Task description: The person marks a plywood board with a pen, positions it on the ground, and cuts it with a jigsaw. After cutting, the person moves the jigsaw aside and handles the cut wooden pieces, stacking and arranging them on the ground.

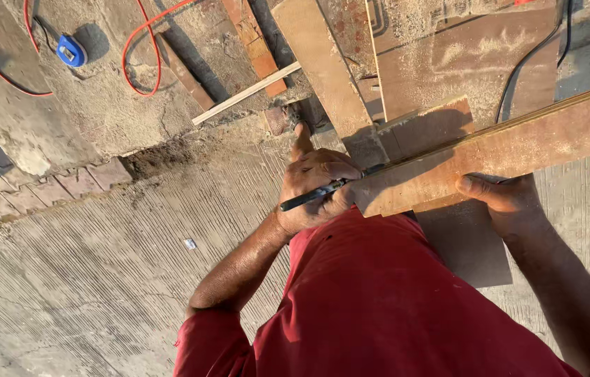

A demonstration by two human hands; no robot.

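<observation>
Warm, low sunlight comes from one side; long, dark shadows fall on the concrete; the picture is sharp.

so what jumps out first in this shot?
The long reddish wooden board running across the right side, dusted with sawdust. The left hand holds a dark pencil at the board's near end, while the right hand grips the board's lower edge. Up in the left corner, a blue tape measure lies on the concrete beside a looping red cable.
</observation>
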